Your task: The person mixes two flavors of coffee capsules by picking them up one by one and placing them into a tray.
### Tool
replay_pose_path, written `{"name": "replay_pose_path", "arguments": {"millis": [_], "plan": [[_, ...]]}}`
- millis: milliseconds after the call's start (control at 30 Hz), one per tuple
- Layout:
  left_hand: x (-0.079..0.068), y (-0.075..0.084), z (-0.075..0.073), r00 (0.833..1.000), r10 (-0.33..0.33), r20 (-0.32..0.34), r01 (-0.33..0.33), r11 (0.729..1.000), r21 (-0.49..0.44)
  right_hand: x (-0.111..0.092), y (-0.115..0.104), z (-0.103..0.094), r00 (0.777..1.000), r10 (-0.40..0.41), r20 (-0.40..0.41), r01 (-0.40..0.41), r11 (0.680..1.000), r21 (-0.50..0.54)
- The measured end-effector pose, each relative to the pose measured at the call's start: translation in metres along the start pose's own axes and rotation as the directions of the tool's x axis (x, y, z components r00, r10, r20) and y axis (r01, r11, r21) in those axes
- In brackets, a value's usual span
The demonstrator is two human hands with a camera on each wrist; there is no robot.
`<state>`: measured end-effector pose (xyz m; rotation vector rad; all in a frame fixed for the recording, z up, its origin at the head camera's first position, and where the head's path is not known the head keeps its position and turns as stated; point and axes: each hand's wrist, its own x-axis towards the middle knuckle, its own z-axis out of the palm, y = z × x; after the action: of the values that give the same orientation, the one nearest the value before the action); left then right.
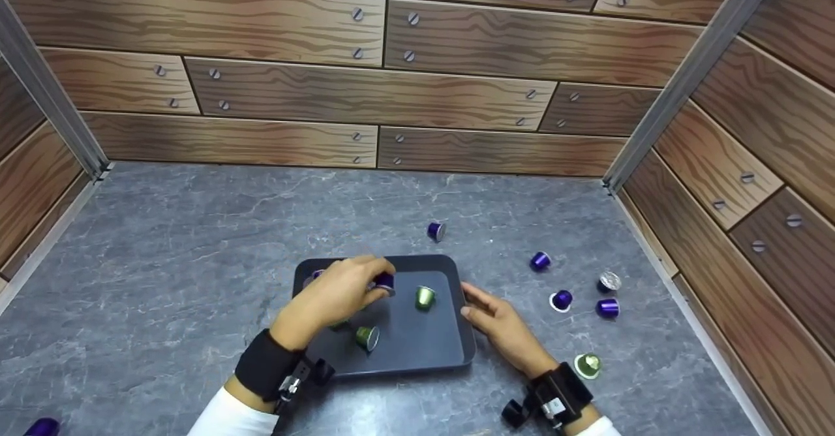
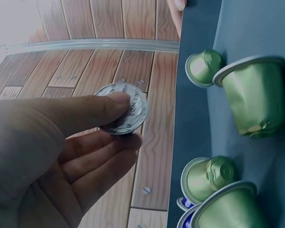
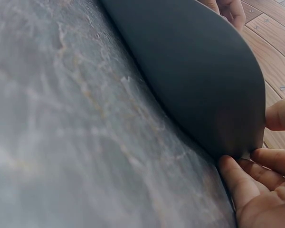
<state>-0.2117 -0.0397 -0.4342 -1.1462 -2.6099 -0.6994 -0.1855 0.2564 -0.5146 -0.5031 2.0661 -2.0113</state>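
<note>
At lower centre, left hand [image 1: 349,284]: pinches purple capsule [image 1: 385,283]; best lowered gently.
Right hand [image 1: 501,326]: relaxed fingers touch tray [image 1: 424,339].

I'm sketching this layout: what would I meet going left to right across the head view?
Purple capsule at the bottom-left edge → left hand pinching a dark purple capsule → green capsule between the hands → right hand → purple capsule standing on its lid → green capsule standing on its lid.
</note>
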Motion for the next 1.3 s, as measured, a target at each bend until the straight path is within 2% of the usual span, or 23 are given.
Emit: {"name": "replay_pose_path", "arguments": {"millis": [100, 200, 333, 433, 600, 800, 1067, 1300], "plan": [[-0.001, 0.002, 0.002, 0.999, 0.017, 0.048, -0.016, 1.000, -0.013, 0.000, 0.001, 0.000, 1.000, -0.010, 0.001, 0.010, 1.000, -0.003], [-0.001, 0.004, 0.002, 0.995, 0.027, 0.100, -0.025, 0.999, -0.024, 0.000, 0.000, 0.000, 1.000, 0.012, 0.005, -0.012, 0.999, 0.032], [-0.002, 0.008, 0.001, 0.986, 0.041, 0.161, -0.040, 0.999, -0.007, -0.002, -0.013, 0.005, 0.998, 0.052, 0.024, -0.054, 0.997, 0.060], [-0.002, 0.011, 0.002, 0.979, 0.056, 0.195, -0.060, 0.998, 0.016, -0.004, -0.022, 0.008, 0.998, 0.054, 0.032, -0.056, 0.997, 0.057], [-0.001, 0.014, 0.006, 0.967, 0.082, 0.242, -0.089, 0.996, 0.014, -0.004, -0.023, 0.009, 0.999, 0.045, 0.029, -0.047, 0.997, 0.060], [0.000, 0.017, 0.013, 0.952, 0.106, 0.287, -0.114, 0.993, 0.012, -0.004, -0.024, 0.009, 0.998, 0.055, 0.015, -0.055, 0.998, 0.043], [0.000, 0.019, 0.021, 0.940, 0.095, 0.329, -0.113, 0.993, 0.036, -0.004, -0.025, 0.009, 0.998, 0.055, 0.015, -0.056, 0.998, 0.040], [-0.001, 0.019, 0.021, 0.943, 0.080, 0.322, -0.100, 0.994, 0.044, -0.004, -0.024, 0.009, 0.999, 0.039, 0.023, -0.040, 0.999, 0.027]]}}
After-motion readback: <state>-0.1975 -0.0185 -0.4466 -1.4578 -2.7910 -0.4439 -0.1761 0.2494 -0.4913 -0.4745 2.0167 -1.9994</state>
